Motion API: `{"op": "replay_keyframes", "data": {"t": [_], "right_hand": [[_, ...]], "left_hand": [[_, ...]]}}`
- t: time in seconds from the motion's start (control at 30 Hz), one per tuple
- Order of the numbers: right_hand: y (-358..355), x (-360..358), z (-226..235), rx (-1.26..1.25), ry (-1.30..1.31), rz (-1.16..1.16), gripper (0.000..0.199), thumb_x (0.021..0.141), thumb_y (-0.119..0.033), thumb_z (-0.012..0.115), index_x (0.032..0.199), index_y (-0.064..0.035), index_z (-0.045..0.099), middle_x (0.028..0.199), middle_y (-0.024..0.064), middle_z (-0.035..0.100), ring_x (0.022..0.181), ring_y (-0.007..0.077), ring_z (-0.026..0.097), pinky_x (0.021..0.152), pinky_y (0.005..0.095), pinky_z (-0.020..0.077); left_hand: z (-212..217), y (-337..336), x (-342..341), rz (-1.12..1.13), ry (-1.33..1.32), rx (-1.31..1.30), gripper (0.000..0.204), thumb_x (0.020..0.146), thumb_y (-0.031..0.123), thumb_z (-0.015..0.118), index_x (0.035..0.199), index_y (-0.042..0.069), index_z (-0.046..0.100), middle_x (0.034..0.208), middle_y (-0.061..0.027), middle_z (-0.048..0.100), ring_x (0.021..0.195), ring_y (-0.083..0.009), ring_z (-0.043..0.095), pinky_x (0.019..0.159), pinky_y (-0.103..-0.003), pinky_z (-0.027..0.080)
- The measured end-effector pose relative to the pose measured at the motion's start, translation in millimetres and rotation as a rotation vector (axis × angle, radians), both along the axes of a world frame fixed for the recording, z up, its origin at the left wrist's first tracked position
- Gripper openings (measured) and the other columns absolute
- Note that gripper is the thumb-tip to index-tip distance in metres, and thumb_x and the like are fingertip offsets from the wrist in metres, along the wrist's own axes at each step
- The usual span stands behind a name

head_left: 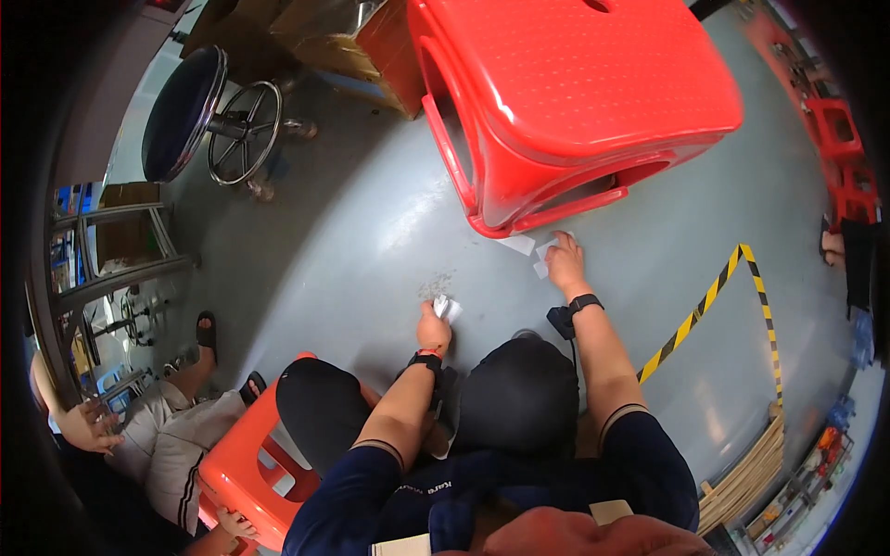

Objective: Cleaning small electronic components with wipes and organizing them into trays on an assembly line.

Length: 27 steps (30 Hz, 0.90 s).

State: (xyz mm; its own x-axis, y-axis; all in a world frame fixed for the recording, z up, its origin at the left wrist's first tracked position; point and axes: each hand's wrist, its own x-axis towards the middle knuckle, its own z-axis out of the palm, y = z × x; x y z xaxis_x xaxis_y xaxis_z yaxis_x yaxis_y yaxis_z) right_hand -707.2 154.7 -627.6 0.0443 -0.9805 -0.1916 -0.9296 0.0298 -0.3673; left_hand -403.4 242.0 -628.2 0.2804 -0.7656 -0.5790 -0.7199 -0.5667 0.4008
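Both hands are working down at floor level, gathering small white paper slips.

The left hand (433, 329) is closing into a loose fist, clutching a small crumpled bunch of white paper slips (448, 307) just above the smooth grey floor (371, 241). The right hand (563, 257) is reaching further out, fingers pressing flat against the floor and touching three loose white paper slips (530, 248) lying right at the foot of the big red plastic stool (565, 102). A yellow-and-black striped tape line (705, 301) is running off to the right. A second person is sitting on an orange plastic stool (250, 473) at lower left, and a black round swivel stool (185, 111) is standing at upper left.
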Motion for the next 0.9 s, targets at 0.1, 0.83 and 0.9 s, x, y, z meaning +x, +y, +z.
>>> {"op": "replay_keyframes", "data": {"t": [0.1, 0.83, 0.9], "right_hand": [[-3.4, 4.7, -6.0, 0.087, 0.131, -0.045, 0.009, 0.071, -0.007, 0.06, 0.079, -0.0084, 0.063, 0.115, 0.0104, 0.055, 0.112, 0.0277, 0.046, 0.09, 0.0408, 0.0339], [-20.7, 40.1, -80.8, -0.171, -0.547, -0.263, 0.026, 0.088, -0.01, 0.044, 0.108, 0.005, 0.053, 0.114, 0.0231, 0.049, 0.108, 0.0364, 0.047, 0.094, 0.043, 0.0362], [-27.4, 13.2, -138.0, 0.122, -0.661, -0.497, 0.026, 0.085, -0.007, 0.046, 0.108, 0.0032, 0.054, 0.111, 0.0224, 0.053, 0.106, 0.0372, 0.05, 0.09, 0.0402, 0.0408]], "left_hand": [[-4.7, 0.4, -0.8, -0.043, -0.043, -0.011, 0.039, 0.075, 0.009, 0.064, 0.111, 0.005, 0.048, 0.101, -0.0209, 0.059, 0.092, -0.0398, 0.058, 0.076, -0.046, 0.047], [64.3, -20.8, -13.6, 0.051, 0.391, -0.18, 0.019, 0.074, 0.01, 0.062, 0.093, 0.007, 0.063, 0.088, -0.0162, 0.065, 0.084, -0.0321, 0.062, 0.076, -0.04, 0.048], [72.4, -33.3, -20.3, 0.018, 0.356, -0.158, 0.021, 0.074, 0.01, 0.062, 0.095, 0.006, 0.062, 0.089, -0.0164, 0.065, 0.085, -0.0321, 0.062, 0.076, -0.04, 0.048]]}}
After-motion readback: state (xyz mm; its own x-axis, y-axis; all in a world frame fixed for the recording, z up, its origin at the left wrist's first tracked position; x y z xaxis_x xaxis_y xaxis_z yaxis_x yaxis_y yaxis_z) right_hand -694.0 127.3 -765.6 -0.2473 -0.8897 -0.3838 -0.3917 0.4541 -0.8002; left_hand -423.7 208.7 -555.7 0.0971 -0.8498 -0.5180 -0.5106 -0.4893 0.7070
